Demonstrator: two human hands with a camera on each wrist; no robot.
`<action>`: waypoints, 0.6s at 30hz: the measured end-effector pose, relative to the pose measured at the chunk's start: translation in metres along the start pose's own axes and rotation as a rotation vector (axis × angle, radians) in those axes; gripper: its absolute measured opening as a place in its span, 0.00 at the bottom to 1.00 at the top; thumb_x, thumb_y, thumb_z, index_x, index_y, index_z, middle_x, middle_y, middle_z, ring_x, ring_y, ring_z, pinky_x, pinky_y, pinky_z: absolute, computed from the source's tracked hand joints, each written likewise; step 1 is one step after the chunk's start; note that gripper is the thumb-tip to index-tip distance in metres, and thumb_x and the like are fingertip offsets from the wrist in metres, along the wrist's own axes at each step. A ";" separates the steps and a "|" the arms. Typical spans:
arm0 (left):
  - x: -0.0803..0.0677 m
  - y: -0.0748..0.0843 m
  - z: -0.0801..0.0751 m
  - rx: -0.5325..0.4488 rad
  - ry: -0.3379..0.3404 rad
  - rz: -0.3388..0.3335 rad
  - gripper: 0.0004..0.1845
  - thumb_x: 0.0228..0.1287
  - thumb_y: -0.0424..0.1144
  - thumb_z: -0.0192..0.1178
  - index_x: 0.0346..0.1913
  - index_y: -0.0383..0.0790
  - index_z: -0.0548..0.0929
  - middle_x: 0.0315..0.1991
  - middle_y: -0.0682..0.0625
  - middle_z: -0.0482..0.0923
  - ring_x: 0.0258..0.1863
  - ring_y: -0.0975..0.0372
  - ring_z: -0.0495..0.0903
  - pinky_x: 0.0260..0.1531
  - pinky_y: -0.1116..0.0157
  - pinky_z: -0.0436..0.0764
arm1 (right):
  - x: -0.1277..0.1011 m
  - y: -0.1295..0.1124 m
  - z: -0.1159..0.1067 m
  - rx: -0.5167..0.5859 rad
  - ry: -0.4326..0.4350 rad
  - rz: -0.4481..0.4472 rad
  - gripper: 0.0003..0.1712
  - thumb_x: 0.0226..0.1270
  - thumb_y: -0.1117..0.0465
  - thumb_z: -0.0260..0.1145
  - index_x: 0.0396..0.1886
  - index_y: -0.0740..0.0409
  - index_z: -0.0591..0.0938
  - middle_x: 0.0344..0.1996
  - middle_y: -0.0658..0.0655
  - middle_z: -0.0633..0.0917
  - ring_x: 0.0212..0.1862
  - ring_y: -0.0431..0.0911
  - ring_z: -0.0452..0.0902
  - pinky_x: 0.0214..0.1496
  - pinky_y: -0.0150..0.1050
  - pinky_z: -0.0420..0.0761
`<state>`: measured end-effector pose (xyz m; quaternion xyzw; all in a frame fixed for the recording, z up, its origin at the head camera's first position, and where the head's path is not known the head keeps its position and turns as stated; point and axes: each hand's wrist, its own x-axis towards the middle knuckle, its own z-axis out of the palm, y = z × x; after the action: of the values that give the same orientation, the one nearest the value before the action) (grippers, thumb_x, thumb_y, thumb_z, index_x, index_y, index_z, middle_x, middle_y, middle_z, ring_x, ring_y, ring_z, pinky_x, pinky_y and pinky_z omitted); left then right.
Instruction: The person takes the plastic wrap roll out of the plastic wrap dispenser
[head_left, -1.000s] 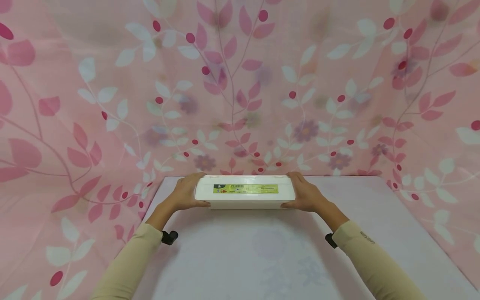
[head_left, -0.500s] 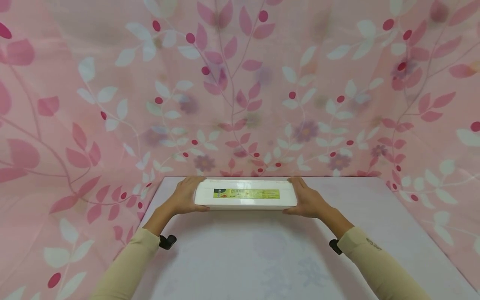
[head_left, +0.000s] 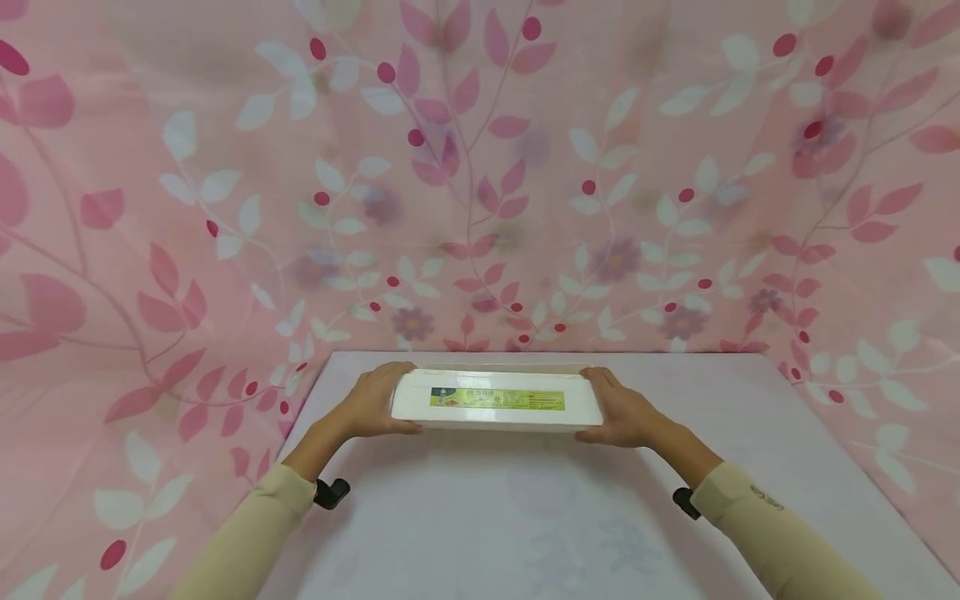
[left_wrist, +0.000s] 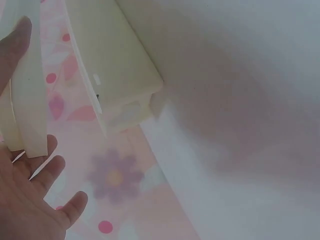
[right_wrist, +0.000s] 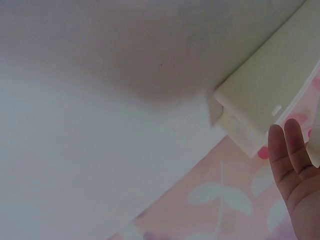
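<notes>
Near the box (left_wrist: 115, 55), our left hand (head_left: 375, 404) and right hand (head_left: 626, 412) grip the lid (head_left: 497, 400) at both ends. Seemingly light, stiff, it suits that.

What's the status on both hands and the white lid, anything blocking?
Left hand, right hand: holding opposite ends of the white lid. Lid clear of the white box. No obstruction visible.
</notes>
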<state>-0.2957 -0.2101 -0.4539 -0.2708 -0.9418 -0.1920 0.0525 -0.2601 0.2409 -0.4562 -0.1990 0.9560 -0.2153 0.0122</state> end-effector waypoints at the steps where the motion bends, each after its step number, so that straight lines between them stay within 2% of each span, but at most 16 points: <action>1: -0.001 0.000 0.001 -0.001 0.000 0.000 0.56 0.35 0.65 0.78 0.69 0.42 0.68 0.67 0.47 0.72 0.68 0.50 0.67 0.62 0.41 0.67 | -0.002 0.000 0.000 -0.002 -0.007 0.001 0.63 0.44 0.42 0.81 0.73 0.52 0.55 0.67 0.54 0.66 0.45 0.47 0.73 0.41 0.41 0.77; 5: -0.003 0.002 0.005 -0.016 -0.007 0.006 0.57 0.34 0.64 0.78 0.69 0.41 0.69 0.66 0.46 0.72 0.67 0.50 0.67 0.62 0.40 0.67 | -0.007 0.001 0.001 -0.026 -0.017 0.019 0.62 0.43 0.42 0.81 0.74 0.52 0.56 0.67 0.55 0.67 0.45 0.48 0.73 0.44 0.45 0.79; 10: -0.007 0.003 0.015 0.050 -0.085 0.022 0.57 0.37 0.66 0.76 0.69 0.39 0.67 0.64 0.45 0.72 0.64 0.51 0.70 0.60 0.42 0.70 | -0.010 0.005 0.006 -0.045 -0.027 0.022 0.61 0.42 0.42 0.82 0.73 0.52 0.58 0.66 0.55 0.69 0.46 0.48 0.74 0.47 0.49 0.81; 13: -0.011 0.004 0.019 0.064 -0.104 0.025 0.57 0.37 0.66 0.76 0.69 0.39 0.67 0.63 0.45 0.73 0.61 0.52 0.72 0.59 0.43 0.71 | -0.012 0.006 0.009 -0.056 -0.051 0.019 0.62 0.41 0.41 0.82 0.72 0.53 0.59 0.65 0.54 0.70 0.46 0.47 0.74 0.48 0.48 0.81; 18: -0.016 0.005 0.022 0.048 -0.092 0.022 0.56 0.37 0.65 0.77 0.68 0.41 0.67 0.62 0.47 0.73 0.60 0.53 0.72 0.58 0.44 0.71 | -0.016 0.006 0.013 -0.071 -0.055 0.016 0.62 0.40 0.40 0.82 0.72 0.53 0.59 0.63 0.53 0.71 0.45 0.45 0.75 0.46 0.45 0.81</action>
<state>-0.2796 -0.2050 -0.4755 -0.2882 -0.9446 -0.1560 0.0177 -0.2459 0.2473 -0.4715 -0.1976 0.9638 -0.1757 0.0331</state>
